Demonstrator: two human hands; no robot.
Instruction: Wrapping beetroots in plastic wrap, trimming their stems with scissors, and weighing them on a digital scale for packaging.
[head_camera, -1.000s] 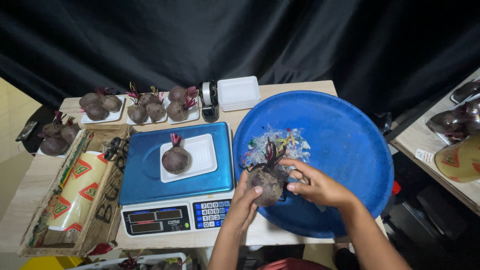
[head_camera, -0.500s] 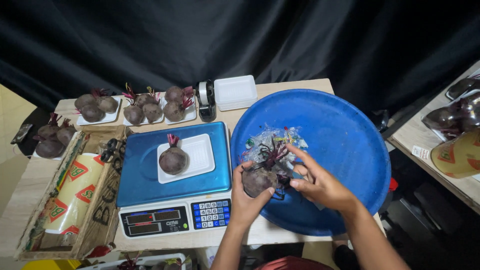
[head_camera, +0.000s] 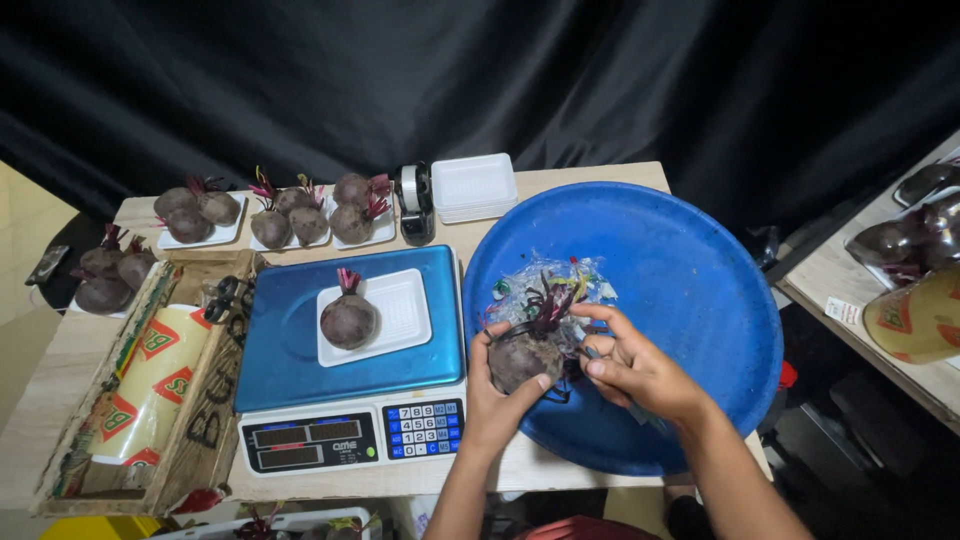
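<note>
We work at a wooden table before a black curtain. Over the blue tub, our left hand grips 1 beetroot; our right hand pinches its stems. Since earlier, both hands sit nearer the tub's left rim.

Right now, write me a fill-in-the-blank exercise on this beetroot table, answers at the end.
1. The left hand grips a beetroot over the big round tray, whose colour is ____.
2. On the scale a white tray holds ____ beetroot.
3. The right hand is at the beetroot's ____, which are dark red.
4. The stack of empty white trays sits right beside the ____ dispenser.

Missing words: blue; one; stems; tape
</note>
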